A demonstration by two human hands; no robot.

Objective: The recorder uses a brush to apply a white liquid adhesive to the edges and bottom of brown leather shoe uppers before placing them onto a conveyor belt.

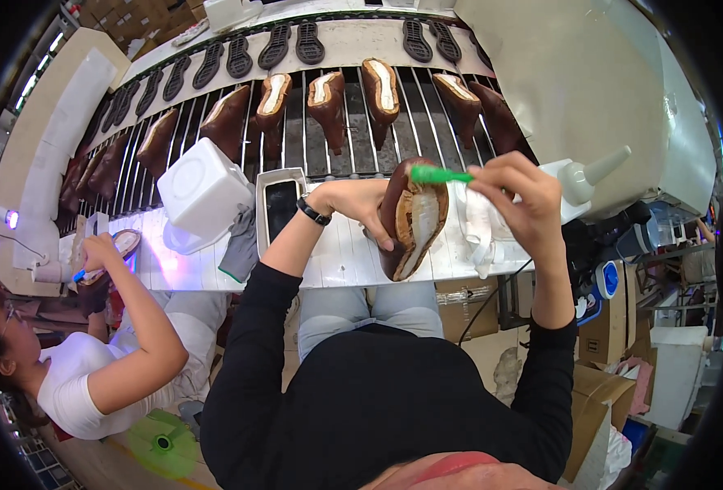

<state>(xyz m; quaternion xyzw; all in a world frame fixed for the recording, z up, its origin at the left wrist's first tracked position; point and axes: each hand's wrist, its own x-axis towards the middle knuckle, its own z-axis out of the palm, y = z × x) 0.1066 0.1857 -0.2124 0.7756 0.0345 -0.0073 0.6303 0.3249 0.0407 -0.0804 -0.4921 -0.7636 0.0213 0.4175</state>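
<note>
My left hand [360,207] is closed around the side of a brown shoe upper [389,214], held bottom up above the table's front edge. Its underside shows a whitish middle with a tan rim. In my right hand [522,201] is a green-handled brush [441,175], pinched between thumb and fingers. The brush head lies over the far end of the underside; its bristles are hidden. Just left of my left wrist stands a white rectangular tray [261,214] with a dark inside. A crumpled white cloth [479,233] lies beneath my right hand.
Beyond the table, a rack of metal bars carries several brown shoe uppers [326,102], with black soles [273,47] behind. A white jug [204,192] and grey glove [241,243] sit left, a nozzle bottle [575,183] right. A co-worker [92,384] brushes a shoe at far left.
</note>
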